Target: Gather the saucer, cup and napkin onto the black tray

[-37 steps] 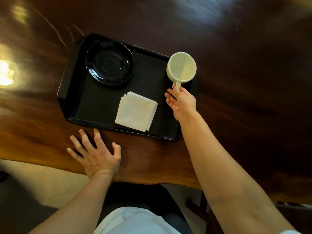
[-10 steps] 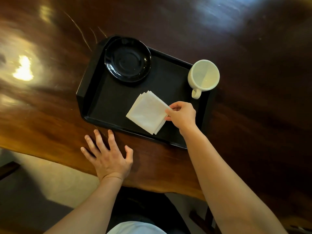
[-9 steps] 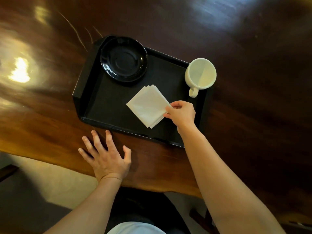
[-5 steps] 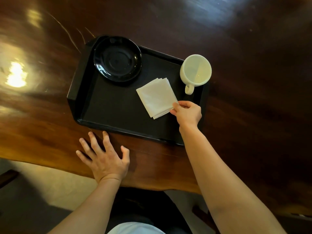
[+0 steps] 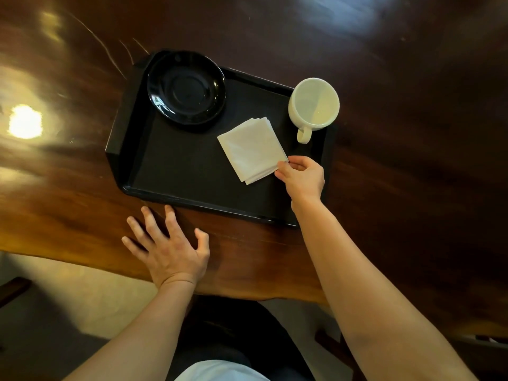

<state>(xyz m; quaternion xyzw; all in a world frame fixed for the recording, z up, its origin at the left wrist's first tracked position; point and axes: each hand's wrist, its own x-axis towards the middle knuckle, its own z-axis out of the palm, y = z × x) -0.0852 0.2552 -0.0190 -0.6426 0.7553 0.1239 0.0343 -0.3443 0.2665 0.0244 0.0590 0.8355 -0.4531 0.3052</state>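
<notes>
Three items sit on the black tray [image 5: 176, 171] at frame centre, on a glossy dark wooden counter [image 5: 412, 133] with a light glare at the left. The black saucer [image 5: 186, 88] fills the tray's upper-left corner; the cream cup [image 5: 314, 103] stands upper right, handle toward the camera. The folded white napkin [image 5: 251, 149] lies between, tilted. The right hand [image 5: 302, 178] pinches its lower-right corner in a closed grip. The left hand [image 5: 170, 248] rests flat and spread on the counter below the tray.

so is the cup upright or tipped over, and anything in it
Upright: the cup stands on the tray, rim up, handle toward the person. Its pale inside looks empty.
</notes>
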